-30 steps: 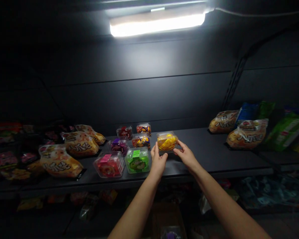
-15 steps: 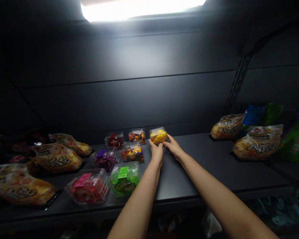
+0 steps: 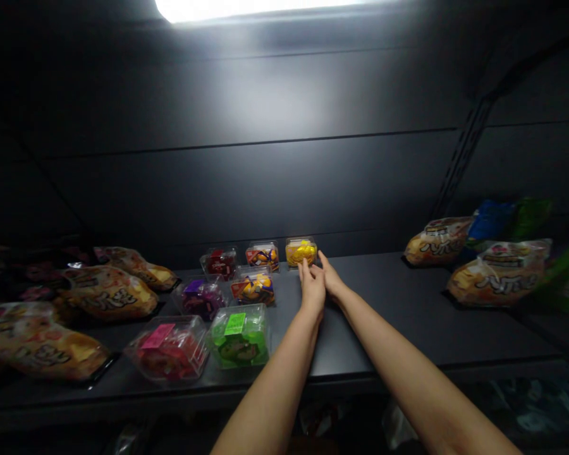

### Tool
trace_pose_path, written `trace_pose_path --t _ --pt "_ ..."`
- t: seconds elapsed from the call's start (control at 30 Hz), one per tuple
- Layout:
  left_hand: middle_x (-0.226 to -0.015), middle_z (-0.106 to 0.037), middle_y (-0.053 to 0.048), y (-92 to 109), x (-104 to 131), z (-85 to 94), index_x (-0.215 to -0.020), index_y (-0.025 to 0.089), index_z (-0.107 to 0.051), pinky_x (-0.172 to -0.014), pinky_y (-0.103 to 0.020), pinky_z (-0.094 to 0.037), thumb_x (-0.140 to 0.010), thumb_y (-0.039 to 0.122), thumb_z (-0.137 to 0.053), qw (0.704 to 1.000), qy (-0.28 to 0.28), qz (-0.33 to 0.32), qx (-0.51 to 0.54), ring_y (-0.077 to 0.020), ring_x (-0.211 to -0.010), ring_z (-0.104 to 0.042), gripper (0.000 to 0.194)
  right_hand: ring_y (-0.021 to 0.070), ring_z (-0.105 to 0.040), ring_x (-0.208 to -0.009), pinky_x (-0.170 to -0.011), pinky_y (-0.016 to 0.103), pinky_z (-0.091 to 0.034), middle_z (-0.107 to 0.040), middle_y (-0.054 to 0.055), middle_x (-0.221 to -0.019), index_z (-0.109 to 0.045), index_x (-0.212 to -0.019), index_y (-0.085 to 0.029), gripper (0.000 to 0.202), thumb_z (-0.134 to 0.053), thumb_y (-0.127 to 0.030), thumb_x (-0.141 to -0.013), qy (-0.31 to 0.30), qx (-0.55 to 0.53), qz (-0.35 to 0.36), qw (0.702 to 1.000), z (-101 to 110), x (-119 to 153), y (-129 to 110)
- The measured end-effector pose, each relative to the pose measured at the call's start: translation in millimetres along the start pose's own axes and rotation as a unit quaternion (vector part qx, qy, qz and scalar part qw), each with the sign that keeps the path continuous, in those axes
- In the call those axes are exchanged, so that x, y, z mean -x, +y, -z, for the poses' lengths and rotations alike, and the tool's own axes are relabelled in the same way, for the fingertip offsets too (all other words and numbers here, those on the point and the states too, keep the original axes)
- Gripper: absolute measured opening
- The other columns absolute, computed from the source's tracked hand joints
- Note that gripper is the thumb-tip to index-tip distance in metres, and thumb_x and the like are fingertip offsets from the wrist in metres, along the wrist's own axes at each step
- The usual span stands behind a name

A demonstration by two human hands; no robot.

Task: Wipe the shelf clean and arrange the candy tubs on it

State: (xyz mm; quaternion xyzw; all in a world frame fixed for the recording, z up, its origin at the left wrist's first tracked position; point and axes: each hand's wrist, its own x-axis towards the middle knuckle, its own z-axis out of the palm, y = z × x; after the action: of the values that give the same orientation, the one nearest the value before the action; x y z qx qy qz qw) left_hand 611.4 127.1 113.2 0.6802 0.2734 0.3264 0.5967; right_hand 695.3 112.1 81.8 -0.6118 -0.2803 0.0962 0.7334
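A small clear plastic box of yellow sweets (image 3: 294, 252) stands upright at the back of the dark shelf (image 3: 389, 322). My left hand (image 3: 312, 287) is in front of it, fingers stretched out against or just before its front face. Beside the box's right edge, my right hand (image 3: 330, 275) has its fingers extended, with its thumb side near my left hand. Neither hand is wrapped round the box. Left of it is a similar box with orange and purple sweets (image 3: 262, 256), and another such box (image 3: 253, 289) is in front of that one.
Clear boxes with dark red (image 3: 219, 264), purple (image 3: 201, 299), red (image 3: 169, 349) and green contents (image 3: 239, 338) stand to the left. Snack bags lie further left (image 3: 111, 292) and right (image 3: 497, 276). A back wall (image 3: 284, 189) closes off the shelf.
The yellow box, tilted between both hands before, now stands level at the back of the shelf. My left hand has let go and shifted right; my right hand has loosened beside it.
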Motion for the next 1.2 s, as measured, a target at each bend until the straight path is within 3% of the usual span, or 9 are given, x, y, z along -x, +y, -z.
trace_pose_path --t 0.1,0.2,0.27,0.33,0.47,0.6,0.8,1.03,1.2 --pt "-0.156 -0.035 -0.010 12.6 54.9 19.9 -0.141 0.016 -0.042 -0.120 -0.031 -0.021 -0.088 0.021 -0.050 0.995 -0.081 -0.049 0.035 -0.0190 -0.146 -0.027 0.055 0.0242 -0.066 -0.102 -0.094 0.044 -0.051 -0.064 0.008 -0.122 -0.056 -0.124 -0.025 0.061 -0.070 -0.030 -0.066 0.011 0.011 -0.036 0.999 12.5 22.0 -17.3" --pt "-0.150 -0.045 -0.008 23.8 123.0 62.4 -0.135 0.020 -0.051 -0.118 -0.036 -0.025 -0.090 0.027 -0.052 0.965 -0.220 -0.107 0.093 -0.0213 -0.141 -0.036 0.046 0.0226 -0.065 -0.105 -0.093 0.040 -0.052 -0.057 0.008 -0.132 -0.056 -0.124 -0.026 0.055 -0.069 -0.035 -0.071 0.012 0.003 -0.017 1.000 24.9 68.9 -44.3" --pt "-0.144 -0.052 -0.008 26.4 166.9 100.4 -0.132 0.023 -0.055 -0.116 -0.039 -0.031 -0.092 0.031 -0.052 0.942 -0.308 -0.082 0.104 -0.0224 -0.135 -0.045 0.041 0.0217 -0.066 -0.103 -0.088 0.038 -0.055 -0.057 0.008 -0.130 -0.055 -0.125 -0.027 0.051 -0.067 -0.038 -0.077 -0.001 0.002 0.014 1.000 32.4 115.1 -64.1" --pt "-0.137 -0.058 -0.008 19.6 204.5 140.7 -0.129 0.024 -0.058 -0.112 -0.040 -0.036 -0.092 0.034 -0.052 0.936 -0.339 -0.025 0.095 -0.0225 -0.129 -0.051 0.038 0.0204 -0.067 -0.098 -0.083 0.037 -0.056 -0.061 0.008 -0.124 -0.054 -0.127 -0.027 0.046 -0.064 -0.039 -0.083 -0.018 0.020 0.028 0.999 39.9 168.7 -79.9" --pt "-0.126 -0.065 -0.010 -30.1 263.4 214.3 -0.127 0.022 -0.057 -0.108 -0.043 -0.039 -0.090 0.039 -0.055 0.950 -0.288 0.107 0.052 -0.0236 -0.121 -0.058 0.040 0.0185 -0.068 -0.088 -0.085 0.039 -0.056 -0.069 0.006 -0.106 -0.058 -0.124 -0.025 0.036 -0.057 -0.039 -0.090 -0.083 0.094 -0.049 0.991 51.1 275.6 -83.5" --pt "-0.124 -0.066 -0.011 -94.7 318.0 264.5 -0.130 0.022 -0.053 -0.103 -0.043 -0.044 -0.086 0.043 -0.059 0.940 -0.276 0.200 -0.024 -0.0247 -0.116 -0.060 0.049 0.0219 -0.066 -0.101 -0.093 0.043 -0.053 -0.070 0.006 -0.111 -0.065 -0.115 -0.024 0.028 -0.055 -0.033 -0.091 -0.193 0.175 -0.102 0.960 48.9 361.4 -56.8" --pt "-0.139 -0.057 -0.011 -134.8 376.0 284.3 -0.132 0.021 -0.054 -0.112 -0.044 -0.035 -0.084 0.036 -0.057 0.929 -0.288 0.201 -0.119 -0.0270 -0.131 -0.050 0.051 0.0246 -0.060 -0.117 -0.102 0.044 -0.047 -0.065 0.009 -0.127 -0.062 -0.125 -0.023 0.041 -0.057 -0.016 -0.084 -0.360 0.305 -0.076 0.878 33.0 433.6 -29.5" --pt "-0.142 -0.054 -0.012 -151.4 398.9 283.7 -0.137 0.018 -0.051 -0.114 -0.042 -0.033 -0.085 0.031 -0.052 0.904 -0.321 0.158 -0.234 -0.0262 -0.133 -0.048 0.054 0.0262 -0.056 -0.120 -0.104 0.042 -0.042 -0.062 0.012 -0.129 -0.059 -0.127 -0.020 0.044 -0.057 -0.015 -0.084 -0.379 0.456 -0.029 0.805 6.3 448.4 -11.0" --pt "-0.140 -0.057 -0.011 -156.0 414.3 282.5 -0.129 0.020 -0.059 -0.114 -0.044 -0.032 -0.084 0.033 -0.055 0.893 -0.343 0.129 -0.260 -0.0280 -0.132 -0.049 0.047 0.0301 -0.038 -0.138 -0.117 0.051 -0.020 -0.046 0.014 -0.147 -0.048 -0.139 -0.020 0.061 -0.062 -0.015 -0.079 -0.420 0.491 -0.001 0.763 -36.6 454.4 21.3"
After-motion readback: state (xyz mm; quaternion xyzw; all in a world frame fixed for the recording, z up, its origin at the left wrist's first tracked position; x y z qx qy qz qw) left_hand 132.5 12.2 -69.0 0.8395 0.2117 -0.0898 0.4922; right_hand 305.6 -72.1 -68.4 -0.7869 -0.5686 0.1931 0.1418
